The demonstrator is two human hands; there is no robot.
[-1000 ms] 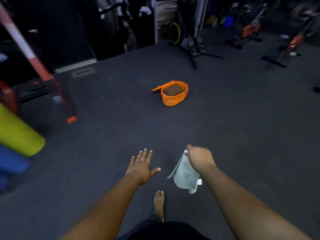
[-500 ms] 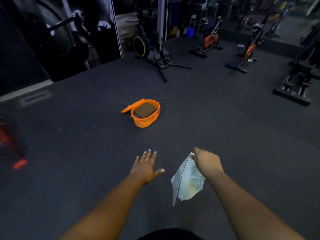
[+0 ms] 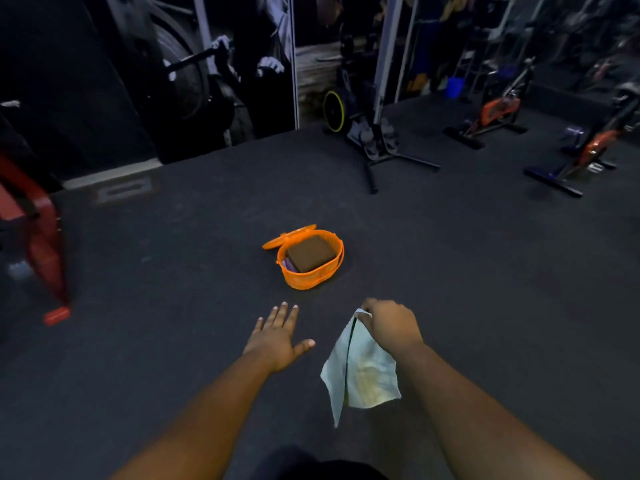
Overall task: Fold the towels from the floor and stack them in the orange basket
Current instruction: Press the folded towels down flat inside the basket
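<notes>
Basket (image 3: 313, 271) on floor (image 3: 450, 271), ahead of hands; folded towel (image 3: 310, 252) inside; lid (image 3: 287, 235) behind-left.

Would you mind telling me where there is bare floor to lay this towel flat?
Bare floor lies between the orange basket and the hands, and wide to the right. It is crowded far right by exercise bikes.

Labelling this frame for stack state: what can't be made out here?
- Head view: what lies under the brown folded towel in the orange basket; it and the wall hide it.
- Whether the white towel, pinched by the right hand, is folded; it hangs bunched.
- Left hand open; palm faces away.
- Background gym gear: dark, blurred.
</notes>
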